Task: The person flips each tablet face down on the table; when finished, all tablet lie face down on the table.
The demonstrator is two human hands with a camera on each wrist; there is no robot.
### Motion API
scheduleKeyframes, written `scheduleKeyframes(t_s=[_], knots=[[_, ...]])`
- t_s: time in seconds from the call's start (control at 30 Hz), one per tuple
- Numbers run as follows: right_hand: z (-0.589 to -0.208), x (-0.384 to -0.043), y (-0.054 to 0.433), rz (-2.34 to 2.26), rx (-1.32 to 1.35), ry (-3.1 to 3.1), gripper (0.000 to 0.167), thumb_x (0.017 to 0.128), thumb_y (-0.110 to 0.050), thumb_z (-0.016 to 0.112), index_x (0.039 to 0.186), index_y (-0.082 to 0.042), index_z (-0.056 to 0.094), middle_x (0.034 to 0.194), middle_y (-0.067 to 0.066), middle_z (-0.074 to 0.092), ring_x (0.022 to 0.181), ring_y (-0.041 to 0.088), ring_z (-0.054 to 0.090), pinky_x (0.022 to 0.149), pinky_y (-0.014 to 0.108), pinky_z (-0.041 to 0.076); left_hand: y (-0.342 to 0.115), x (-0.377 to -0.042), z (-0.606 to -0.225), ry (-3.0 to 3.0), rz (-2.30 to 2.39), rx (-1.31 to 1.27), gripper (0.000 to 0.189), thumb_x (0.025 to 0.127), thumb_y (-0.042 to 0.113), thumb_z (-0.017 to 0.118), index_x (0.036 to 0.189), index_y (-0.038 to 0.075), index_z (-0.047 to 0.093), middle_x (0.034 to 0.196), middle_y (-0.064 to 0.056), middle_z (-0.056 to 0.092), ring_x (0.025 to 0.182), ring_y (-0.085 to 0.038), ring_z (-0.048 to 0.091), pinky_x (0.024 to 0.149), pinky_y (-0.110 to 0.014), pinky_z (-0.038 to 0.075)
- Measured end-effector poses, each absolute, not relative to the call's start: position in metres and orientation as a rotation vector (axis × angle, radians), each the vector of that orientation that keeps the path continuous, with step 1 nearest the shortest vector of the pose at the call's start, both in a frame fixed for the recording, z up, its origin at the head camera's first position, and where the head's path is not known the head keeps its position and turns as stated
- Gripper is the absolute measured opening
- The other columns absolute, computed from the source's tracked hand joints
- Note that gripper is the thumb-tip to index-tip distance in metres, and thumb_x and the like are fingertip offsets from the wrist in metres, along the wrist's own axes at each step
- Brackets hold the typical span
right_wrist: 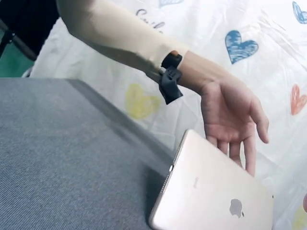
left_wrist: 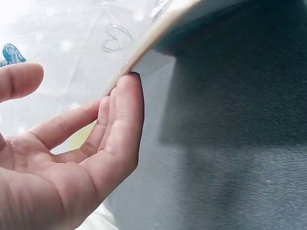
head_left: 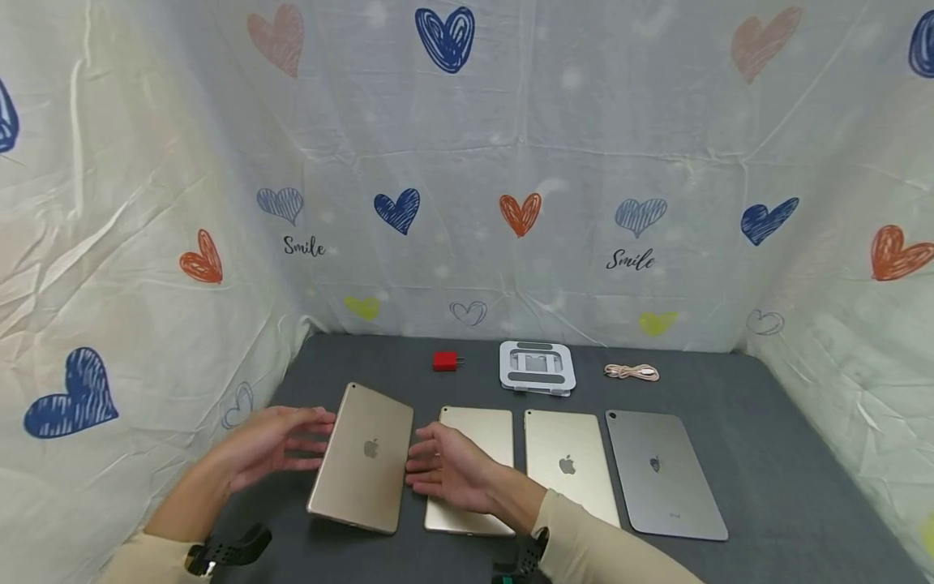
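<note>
A gold tablet (head_left: 361, 462) is tilted up off the grey table, back and logo toward me, with a shadow beneath it. My left hand (head_left: 280, 446) supports its left edge on outstretched fingers, the thumb standing apart. In the left wrist view the left hand's (left_wrist: 96, 148) fingertips press the tablet's thin edge. At the right edge, my right hand (head_left: 456, 466) touches the tablet with its extended fingertips. The right wrist view shows the tablet's back (right_wrist: 216, 191) and the left hand (right_wrist: 232, 110) across from it; little of the right hand shows there.
Two more gold tablets (head_left: 569, 462) (head_left: 477, 426) and a grey tablet (head_left: 664, 470) lie in a row to the right. Behind them are a red charger plug (head_left: 445, 362), a folded white stand (head_left: 536, 367) and a coiled cable (head_left: 631, 371). A heart-printed curtain (head_left: 467, 268) surrounds the table (head_left: 766, 478).
</note>
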State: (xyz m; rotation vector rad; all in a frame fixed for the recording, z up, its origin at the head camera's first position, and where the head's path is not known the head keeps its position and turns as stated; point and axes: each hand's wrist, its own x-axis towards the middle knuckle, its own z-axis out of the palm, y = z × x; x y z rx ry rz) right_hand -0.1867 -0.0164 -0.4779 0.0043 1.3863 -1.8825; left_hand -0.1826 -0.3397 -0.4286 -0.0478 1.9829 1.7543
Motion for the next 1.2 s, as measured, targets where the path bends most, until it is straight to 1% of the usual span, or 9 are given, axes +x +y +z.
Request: scheduleKeyframes(t_s=[0.13, 0.3, 0.57, 0.67, 0.83, 0.9, 1.0, 1.1, 1.2], knots=[[-0.48, -0.185, -0.011, -1.893, 0.026, 1.396, 0.071, 0.107, -0.037, 0.049, 0.154, 0.016, 0.044, 0.153, 0.032, 0.053, 0.147, 0.047, 0.053, 0.131, 0.059, 0.038, -0.338, -0.186, -0.442, 2.017, 1.723, -0.122, 0.053, 0.116, 0.031, 0.052, 0.148, -0.011, 0.057, 0.136, -0.014, 0.068, 0.115, -0.027, 0.072, 0.1, -0.051, 0.065], [-0.481, -0.184, -0.006, -1.917, 0.021, 1.399, 0.074, 0.107, -0.038, 0.049, 0.156, 0.016, 0.04, 0.158, 0.033, 0.048, 0.15, 0.051, 0.049, 0.131, 0.059, 0.038, -0.333, -0.192, -0.458, 2.042, 1.715, -0.232, 0.051, 0.114, 0.028, 0.051, 0.146, -0.012, 0.057, 0.137, -0.018, 0.068, 0.112, -0.028, 0.071, 0.097, -0.051, 0.066], [-0.482, -0.184, -0.004, -1.928, 0.007, 1.412, 0.076, 0.104, -0.036, 0.051, 0.158, 0.016, 0.038, 0.16, 0.035, 0.045, 0.152, 0.054, 0.046, 0.132, 0.06, 0.036, -0.321, -0.2, -0.475, 2.106, 1.658, -0.339, 0.051, 0.113, 0.027, 0.052, 0.146, -0.011, 0.055, 0.144, -0.028, 0.062, 0.116, -0.034, 0.068, 0.093, -0.049, 0.066], [-0.481, -0.183, -0.004, -1.933, 0.006, 1.42, 0.075, 0.104, -0.036, 0.05, 0.157, 0.016, 0.039, 0.16, 0.036, 0.044, 0.152, 0.055, 0.045, 0.132, 0.061, 0.035, -0.317, -0.2, -0.478, 2.123, 1.637, -0.346, 0.05, 0.113, 0.026, 0.053, 0.146, -0.012, 0.055, 0.142, -0.028, 0.061, 0.115, -0.035, 0.068, 0.092, -0.048, 0.065], [-0.48, -0.182, -0.003, -1.936, -0.006, 1.424, 0.074, 0.105, -0.036, 0.049, 0.158, 0.016, 0.038, 0.16, 0.037, 0.044, 0.153, 0.056, 0.044, 0.133, 0.063, 0.034, -0.31, -0.198, -0.479, 2.166, 1.58, -0.339, 0.051, 0.114, 0.025, 0.052, 0.146, -0.014, 0.054, 0.135, -0.025, 0.061, 0.111, -0.031, 0.068, 0.088, -0.045, 0.066], [-0.48, -0.182, -0.002, -1.936, -0.013, 1.424, 0.075, 0.105, -0.036, 0.049, 0.158, 0.016, 0.037, 0.161, 0.037, 0.044, 0.153, 0.056, 0.043, 0.133, 0.063, 0.033, -0.307, -0.197, -0.478, 2.195, 1.546, -0.335, 0.053, 0.114, 0.026, 0.053, 0.147, -0.016, 0.054, 0.135, -0.026, 0.061, 0.111, -0.031, 0.069, 0.087, -0.044, 0.066], [-0.48, -0.182, 0.0, -1.938, -0.02, 1.418, 0.076, 0.106, -0.036, 0.049, 0.159, 0.016, 0.036, 0.162, 0.038, 0.043, 0.154, 0.057, 0.041, 0.133, 0.063, 0.032, -0.302, -0.197, -0.476, 2.272, 1.471, -0.317, 0.058, 0.114, 0.027, 0.055, 0.147, -0.019, 0.052, 0.137, -0.031, 0.06, 0.114, -0.035, 0.067, 0.088, -0.045, 0.067], [-0.478, -0.181, 0.008, -1.945, -0.028, 1.404, 0.077, 0.106, -0.038, 0.048, 0.16, 0.015, 0.035, 0.163, 0.038, 0.04, 0.155, 0.057, 0.04, 0.134, 0.063, 0.031, -0.301, -0.198, -0.475, 2.376, 1.377, -0.28, 0.06, 0.114, 0.028, 0.056, 0.146, -0.022, 0.052, 0.141, -0.037, 0.059, 0.121, -0.046, 0.065, 0.091, -0.048, 0.068], [-0.471, -0.178, 0.025, -1.952, -0.062, 1.421, 0.076, 0.108, -0.039, 0.047, 0.162, 0.013, 0.036, 0.165, 0.037, 0.04, 0.155, 0.054, 0.042, 0.133, 0.06, 0.034, -0.306, -0.197, -0.474, 2.446, 1.343, -0.258, 0.058, 0.114, 0.028, 0.055, 0.146, -0.021, 0.053, 0.145, -0.041, 0.058, 0.128, -0.053, 0.064, 0.093, -0.05, 0.068]])
